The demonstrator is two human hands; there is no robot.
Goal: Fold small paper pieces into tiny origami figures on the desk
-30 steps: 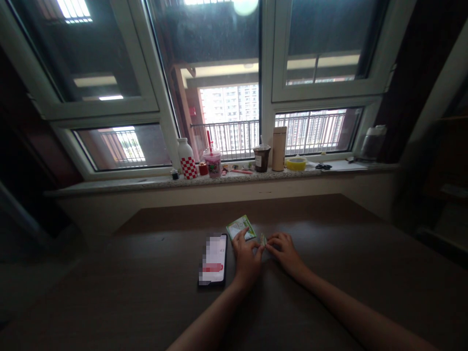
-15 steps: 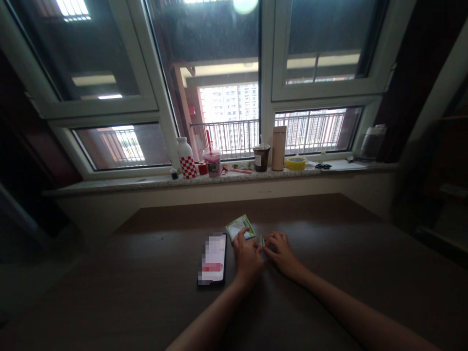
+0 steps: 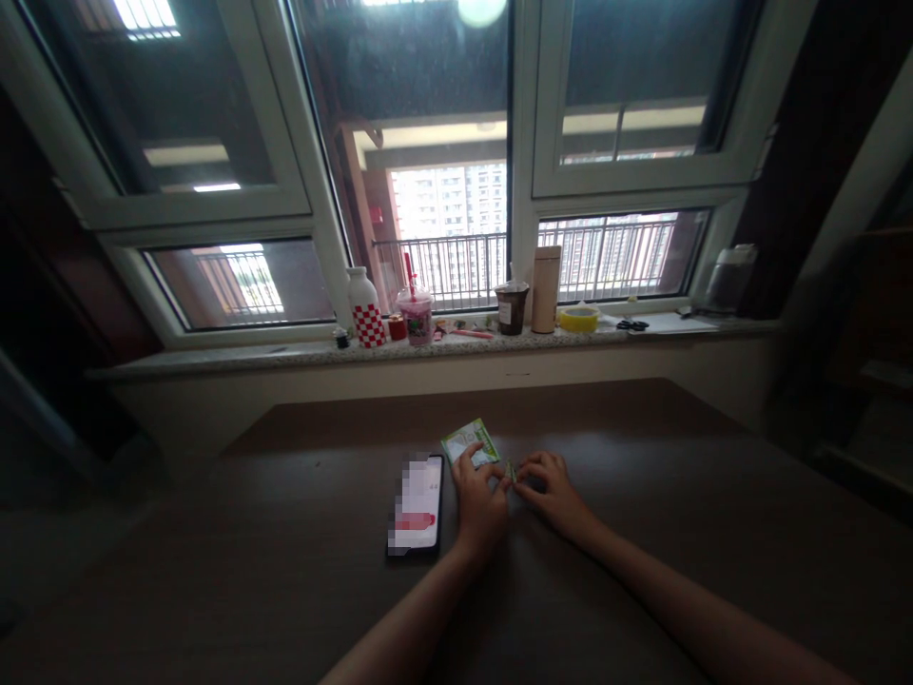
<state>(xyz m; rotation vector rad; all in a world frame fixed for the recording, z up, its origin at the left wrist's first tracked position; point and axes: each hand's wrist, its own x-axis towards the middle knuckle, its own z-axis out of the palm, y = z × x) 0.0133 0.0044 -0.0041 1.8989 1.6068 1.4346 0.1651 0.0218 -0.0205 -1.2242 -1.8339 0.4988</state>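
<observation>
My left hand (image 3: pixel 481 502) and my right hand (image 3: pixel 551 491) meet over the dark table (image 3: pixel 285 571), fingers pinched together on a small folded green paper piece (image 3: pixel 511 471) held between them. Just beyond my left hand lies a green and white paper packet (image 3: pixel 467 440), and my left fingers touch its near edge. To the left of my left hand a phone (image 3: pixel 417 502) lies flat with its screen lit.
On the stone windowsill (image 3: pixel 249 358) behind the table stand a red-checked white bottle (image 3: pixel 366 309), a pink drink cup (image 3: pixel 417 315), a dark cup (image 3: pixel 512 308), a tan flask (image 3: pixel 546 289), a yellow tape roll (image 3: pixel 578 319) and scissors (image 3: pixel 631 325).
Both hands stay in place on the small paper piece; only the fingers shift slightly. The view has barely moved.
</observation>
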